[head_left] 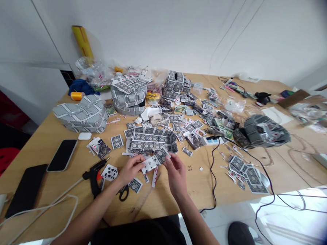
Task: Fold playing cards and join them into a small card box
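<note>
Between my hands, near the front middle of the table, are two playing cards. My left hand (pixel 131 169) pinches a face-up playing card (pixel 151 163) with black clubs. My right hand (pixel 176 172) grips a patterned card (pixel 162 155) by its right end; the two cards meet or overlap in the middle. Just behind them sits an open rectangular box (pixel 152 146) made of grey-patterned cards. Below my hands lie a narrow red-and-white card strip (pixel 154 177) and a card lying back up (pixel 135 185). Scissors (pixel 124 193) rest by my left wrist, partly hidden by the forearm.
A glue gun (pixel 94 175) with a white cable lies left, beside a phone (pixel 62 155). Card-covered boxes, a heart-shaped one (pixel 81 114) and a round one (pixel 128 98), stand behind. Loose cards cover the middle. A power strip (pixel 210 140) with black cables is right.
</note>
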### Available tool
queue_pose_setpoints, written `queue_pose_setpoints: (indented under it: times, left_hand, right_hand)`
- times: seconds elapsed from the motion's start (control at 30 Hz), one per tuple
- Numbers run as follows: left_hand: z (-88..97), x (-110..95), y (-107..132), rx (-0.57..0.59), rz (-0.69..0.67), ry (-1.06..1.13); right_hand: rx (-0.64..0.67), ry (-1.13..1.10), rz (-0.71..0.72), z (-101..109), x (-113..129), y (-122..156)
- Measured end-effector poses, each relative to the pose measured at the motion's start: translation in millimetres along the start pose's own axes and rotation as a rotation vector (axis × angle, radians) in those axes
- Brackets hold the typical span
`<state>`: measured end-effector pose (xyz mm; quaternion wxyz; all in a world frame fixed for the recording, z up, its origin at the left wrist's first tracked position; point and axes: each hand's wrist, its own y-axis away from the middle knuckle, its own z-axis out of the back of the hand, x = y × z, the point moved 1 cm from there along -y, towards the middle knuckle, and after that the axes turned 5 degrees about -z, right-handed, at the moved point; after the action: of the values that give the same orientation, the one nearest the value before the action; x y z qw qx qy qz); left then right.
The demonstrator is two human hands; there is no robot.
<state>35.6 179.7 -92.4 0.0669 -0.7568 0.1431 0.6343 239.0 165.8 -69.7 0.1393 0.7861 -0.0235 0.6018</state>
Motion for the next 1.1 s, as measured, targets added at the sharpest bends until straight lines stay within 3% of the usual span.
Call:
queue_pose_setpoints:
  times: [0.23,0.5,0.83,1.1]
  left_hand:
    - [3.5,4,0,-0.028,0.051,0.045]
    - [3.7,0,1,-0.079,0.053,0.098]
    - [3.8,-9,1,-0.198,-0.061,0.075]
    - [5.9,-9,3,-0.305,-0.133,0.027]
  right_hand:
    - [0.046,-0.082,-0.028,-1,6,0]
    - [0.106,-0.007,-0.006,-5,1,5]
    - [0.034,0.487,0.263,1,-11,6]
    - [0.118,0.573,0.359,-2,-7,7]
